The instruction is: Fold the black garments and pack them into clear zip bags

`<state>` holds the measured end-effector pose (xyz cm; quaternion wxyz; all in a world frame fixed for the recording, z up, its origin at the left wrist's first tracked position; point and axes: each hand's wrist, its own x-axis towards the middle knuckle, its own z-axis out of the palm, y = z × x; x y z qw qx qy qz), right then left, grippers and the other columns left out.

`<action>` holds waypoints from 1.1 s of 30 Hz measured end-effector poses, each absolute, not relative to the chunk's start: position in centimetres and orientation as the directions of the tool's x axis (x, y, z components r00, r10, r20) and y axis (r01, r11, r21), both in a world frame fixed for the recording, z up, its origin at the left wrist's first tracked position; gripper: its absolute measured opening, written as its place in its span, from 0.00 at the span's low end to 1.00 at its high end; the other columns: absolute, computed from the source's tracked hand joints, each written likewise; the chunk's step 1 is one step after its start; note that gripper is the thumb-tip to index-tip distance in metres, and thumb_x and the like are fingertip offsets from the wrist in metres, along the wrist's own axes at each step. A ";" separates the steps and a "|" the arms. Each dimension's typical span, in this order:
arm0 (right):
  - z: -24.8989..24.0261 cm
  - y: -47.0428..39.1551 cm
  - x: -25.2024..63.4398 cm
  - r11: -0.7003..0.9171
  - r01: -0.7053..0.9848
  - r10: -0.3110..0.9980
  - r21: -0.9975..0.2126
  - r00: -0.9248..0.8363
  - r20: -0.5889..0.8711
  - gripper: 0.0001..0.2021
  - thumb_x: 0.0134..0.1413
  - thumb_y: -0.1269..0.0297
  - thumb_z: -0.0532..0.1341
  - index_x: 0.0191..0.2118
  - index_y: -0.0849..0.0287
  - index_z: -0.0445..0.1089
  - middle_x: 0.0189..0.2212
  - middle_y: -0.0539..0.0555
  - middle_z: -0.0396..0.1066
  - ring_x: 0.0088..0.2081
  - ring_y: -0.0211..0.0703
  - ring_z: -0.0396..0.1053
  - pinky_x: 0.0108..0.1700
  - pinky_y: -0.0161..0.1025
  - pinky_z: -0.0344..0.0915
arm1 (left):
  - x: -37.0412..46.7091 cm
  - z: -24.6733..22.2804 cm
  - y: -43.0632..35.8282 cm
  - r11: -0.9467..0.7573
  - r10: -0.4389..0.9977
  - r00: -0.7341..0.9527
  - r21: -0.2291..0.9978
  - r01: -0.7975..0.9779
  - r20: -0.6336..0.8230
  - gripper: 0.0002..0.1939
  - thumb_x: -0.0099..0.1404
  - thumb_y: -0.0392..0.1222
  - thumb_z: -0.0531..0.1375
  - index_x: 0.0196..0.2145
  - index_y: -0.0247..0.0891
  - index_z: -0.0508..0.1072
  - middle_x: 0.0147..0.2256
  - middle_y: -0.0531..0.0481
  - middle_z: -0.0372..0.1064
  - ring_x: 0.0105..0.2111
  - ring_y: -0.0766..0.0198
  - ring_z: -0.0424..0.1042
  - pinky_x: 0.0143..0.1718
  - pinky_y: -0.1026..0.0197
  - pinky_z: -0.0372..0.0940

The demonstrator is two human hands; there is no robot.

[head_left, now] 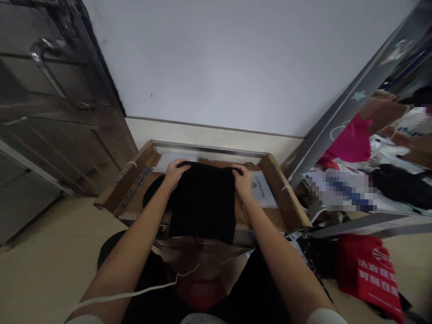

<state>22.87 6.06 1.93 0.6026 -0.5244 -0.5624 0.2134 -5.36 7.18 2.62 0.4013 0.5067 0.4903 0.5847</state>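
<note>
A piece of black cloth (pixel 204 198), perhaps a folded garment, hangs between my hands over the cardboard-lined table (pixel 130 191). Its lower edge drops past the table's front edge. My left hand (pixel 176 173) is closed on the upper left corner, thumb and fingers pinched together. At the upper right corner, my right hand (pixel 242 179) pinches the cloth the same way. Another dark piece (pixel 153 191) lies to the left, partly behind my left forearm; whether it joins the cloth I cannot tell. A white printed packet (pixel 265 191) rests beside my right wrist.
Raised cardboard sides (pixel 286 195) border the table, which stands against a white wall (pixel 216 67). A metal door (pixel 57 90) is on the left. To the right are a cluttered shelf (pixel 388 216) and a red bag (pixel 369 270). A white cord (pixel 135 293) crosses my lap.
</note>
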 end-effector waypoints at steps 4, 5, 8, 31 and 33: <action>4.9 6.4 23.1 0.395 0.296 0.831 -0.870 0.289 0.476 0.12 0.51 0.58 0.62 0.39 0.58 0.77 0.36 0.56 0.79 0.39 0.49 0.73 0.51 0.49 0.68 | -6.1 5.7 6.9 -0.265 0.937 -0.186 0.949 0.171 0.296 0.16 0.50 0.48 0.66 0.36 0.37 0.78 0.32 0.51 0.73 0.36 0.59 0.71 0.41 0.58 0.65; 5.4 5.9 23.2 0.408 0.290 0.822 -0.866 0.295 0.486 0.12 0.51 0.59 0.63 0.39 0.58 0.77 0.35 0.55 0.78 0.38 0.48 0.72 0.51 0.49 0.68 | -6.2 6.3 6.4 -0.281 0.929 -0.185 0.937 0.208 0.320 0.15 0.51 0.47 0.66 0.36 0.37 0.78 0.32 0.51 0.73 0.36 0.59 0.71 0.41 0.58 0.65; 6.2 3.2 23.4 0.442 0.277 0.816 -0.853 0.271 0.511 0.09 0.52 0.60 0.63 0.37 0.57 0.77 0.34 0.54 0.78 0.37 0.47 0.72 0.49 0.48 0.69 | -6.4 7.4 3.9 -0.328 0.915 -0.126 0.888 0.323 0.383 0.11 0.54 0.44 0.63 0.36 0.38 0.76 0.35 0.49 0.74 0.38 0.58 0.72 0.45 0.56 0.66; 5.4 -8.3 20.2 0.509 0.649 0.844 -0.566 -0.244 0.478 0.19 0.60 0.68 0.53 0.53 0.56 0.73 0.61 0.61 0.66 0.69 0.57 0.52 0.68 0.64 0.52 | -6.2 2.4 -5.9 0.050 0.959 -0.262 0.840 0.540 0.111 0.17 0.61 0.59 0.61 0.35 0.42 0.69 0.39 0.48 0.74 0.42 0.54 0.73 0.46 0.55 0.65; 5.0 -7.4 17.5 0.458 0.720 0.878 -0.521 -0.272 0.395 0.24 0.67 0.62 0.50 0.63 0.64 0.65 0.67 0.67 0.58 0.72 0.59 0.47 0.69 0.61 0.51 | -5.6 2.7 -5.4 0.068 0.962 -0.255 0.814 0.577 0.101 0.20 0.60 0.58 0.63 0.41 0.41 0.68 0.41 0.46 0.74 0.43 0.54 0.73 0.46 0.55 0.64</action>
